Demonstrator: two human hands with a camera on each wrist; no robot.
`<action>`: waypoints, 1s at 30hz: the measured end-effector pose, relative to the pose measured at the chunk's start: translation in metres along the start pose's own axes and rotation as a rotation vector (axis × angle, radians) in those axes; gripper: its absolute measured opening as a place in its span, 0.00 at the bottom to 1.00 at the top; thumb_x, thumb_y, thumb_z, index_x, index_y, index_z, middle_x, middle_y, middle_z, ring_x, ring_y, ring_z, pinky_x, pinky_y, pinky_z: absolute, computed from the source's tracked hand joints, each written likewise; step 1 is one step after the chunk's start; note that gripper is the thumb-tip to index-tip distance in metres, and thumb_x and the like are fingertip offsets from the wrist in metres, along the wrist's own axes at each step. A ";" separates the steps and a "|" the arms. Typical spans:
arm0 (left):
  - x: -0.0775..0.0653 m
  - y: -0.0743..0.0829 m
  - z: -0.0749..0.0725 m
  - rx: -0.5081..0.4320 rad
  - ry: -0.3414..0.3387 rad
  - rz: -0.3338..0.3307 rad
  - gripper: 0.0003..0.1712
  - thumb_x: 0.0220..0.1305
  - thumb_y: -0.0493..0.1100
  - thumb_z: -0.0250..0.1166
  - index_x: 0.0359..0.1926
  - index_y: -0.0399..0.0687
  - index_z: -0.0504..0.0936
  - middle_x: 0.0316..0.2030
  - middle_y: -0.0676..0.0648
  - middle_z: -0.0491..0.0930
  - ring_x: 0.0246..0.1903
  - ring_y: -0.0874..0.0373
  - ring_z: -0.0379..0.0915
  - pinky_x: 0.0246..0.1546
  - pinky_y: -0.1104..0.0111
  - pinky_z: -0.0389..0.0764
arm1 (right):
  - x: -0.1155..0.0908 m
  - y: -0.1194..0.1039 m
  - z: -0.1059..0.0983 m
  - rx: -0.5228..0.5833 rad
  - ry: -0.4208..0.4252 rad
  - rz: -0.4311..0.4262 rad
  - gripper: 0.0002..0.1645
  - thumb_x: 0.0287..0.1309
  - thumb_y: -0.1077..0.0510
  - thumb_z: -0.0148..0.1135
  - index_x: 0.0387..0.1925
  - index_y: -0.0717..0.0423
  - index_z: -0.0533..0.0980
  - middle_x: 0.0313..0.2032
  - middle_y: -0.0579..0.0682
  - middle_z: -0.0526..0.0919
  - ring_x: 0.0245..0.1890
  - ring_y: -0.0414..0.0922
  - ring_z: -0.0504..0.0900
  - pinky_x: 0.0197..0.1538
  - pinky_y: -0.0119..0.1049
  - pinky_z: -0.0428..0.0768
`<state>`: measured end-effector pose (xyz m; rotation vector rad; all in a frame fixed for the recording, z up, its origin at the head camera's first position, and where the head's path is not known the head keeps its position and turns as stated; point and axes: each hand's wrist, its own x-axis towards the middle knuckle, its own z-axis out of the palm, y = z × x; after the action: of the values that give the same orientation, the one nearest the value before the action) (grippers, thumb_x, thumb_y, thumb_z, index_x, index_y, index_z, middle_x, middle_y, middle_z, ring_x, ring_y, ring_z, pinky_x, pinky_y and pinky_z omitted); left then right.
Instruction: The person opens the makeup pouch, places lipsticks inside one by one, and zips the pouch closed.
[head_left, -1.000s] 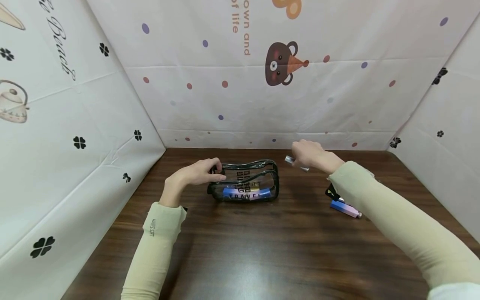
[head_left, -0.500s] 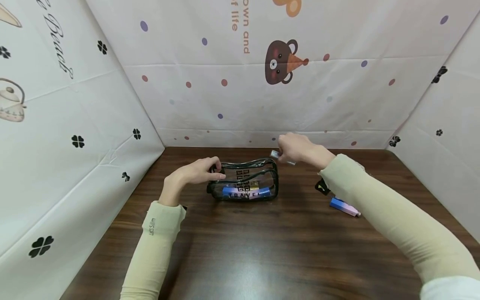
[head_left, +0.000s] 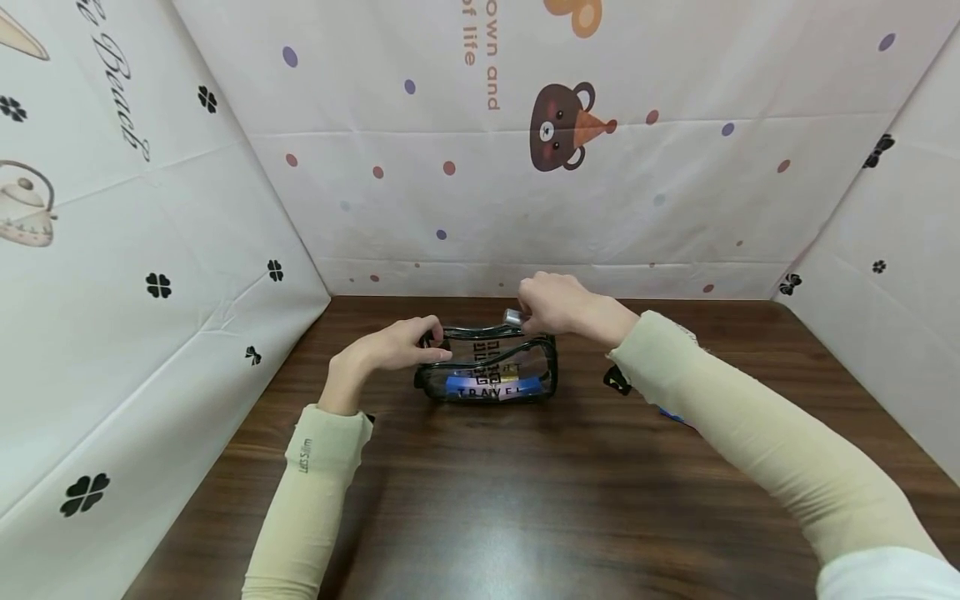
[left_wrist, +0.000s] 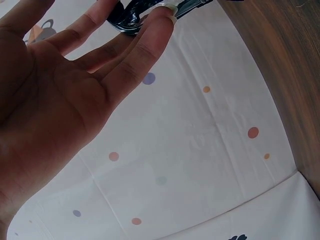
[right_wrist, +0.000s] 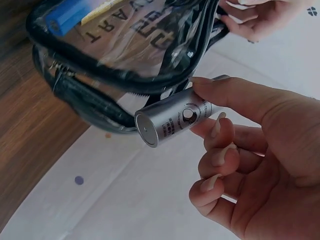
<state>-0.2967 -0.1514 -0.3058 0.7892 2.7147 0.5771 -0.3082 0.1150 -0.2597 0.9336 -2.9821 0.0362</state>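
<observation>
A clear toiletry pouch (head_left: 431,387) with black trim and "TRAVEL" lettering stands at the back middle of the table. Its top is unzipped, and a blue-and-pink stick and something yellow show through its side. My left hand (head_left: 386,344) holds the pouch's left end between thumb and fingers; in the left wrist view the fingertips touch black trim (left_wrist: 131,20). Between thumb and fingers of my right hand (head_left: 558,304) is a silver cylindrical tube (right_wrist: 172,117) with small dark print. The tube is at the pouch's upper rim, its flat end toward the right wrist camera.
A blue item (head_left: 670,414) lies on the table to the right, mostly behind my right sleeve. The dark wooden table (head_left: 480,500) meets a printed white cloth wall (head_left: 480,208) at the back, with more cloth at both sides.
My right hand has carried the silver tube leftward, from right of the pouch to over its upper right rim. My left hand has stayed on the pouch. My right sleeve now covers most of the blue item.
</observation>
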 end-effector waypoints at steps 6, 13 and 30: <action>-0.001 -0.001 0.000 -0.001 0.008 0.003 0.18 0.68 0.53 0.59 0.48 0.45 0.72 0.39 0.45 0.74 0.33 0.55 0.68 0.38 0.63 0.70 | 0.007 -0.010 0.004 -0.016 -0.013 -0.005 0.18 0.52 0.56 0.69 0.14 0.52 0.71 0.15 0.44 0.69 0.18 0.40 0.63 0.22 0.34 0.59; -0.001 -0.001 0.002 0.007 0.012 0.000 0.17 0.68 0.54 0.59 0.48 0.46 0.72 0.41 0.45 0.75 0.35 0.55 0.69 0.39 0.63 0.70 | 0.011 -0.015 0.013 -0.022 -0.026 -0.033 0.29 0.57 0.55 0.68 0.11 0.49 0.59 0.12 0.42 0.52 0.16 0.39 0.51 0.21 0.33 0.51; -0.001 -0.002 0.001 -0.005 0.012 0.015 0.17 0.68 0.52 0.60 0.47 0.45 0.72 0.40 0.45 0.75 0.34 0.55 0.69 0.38 0.63 0.71 | -0.010 0.013 0.020 0.062 0.092 -0.021 0.14 0.63 0.50 0.62 0.24 0.52 0.79 0.19 0.45 0.77 0.17 0.39 0.69 0.21 0.31 0.63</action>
<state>-0.2958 -0.1531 -0.3074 0.8076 2.7197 0.5944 -0.3077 0.1304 -0.2806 0.9418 -2.9023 0.1668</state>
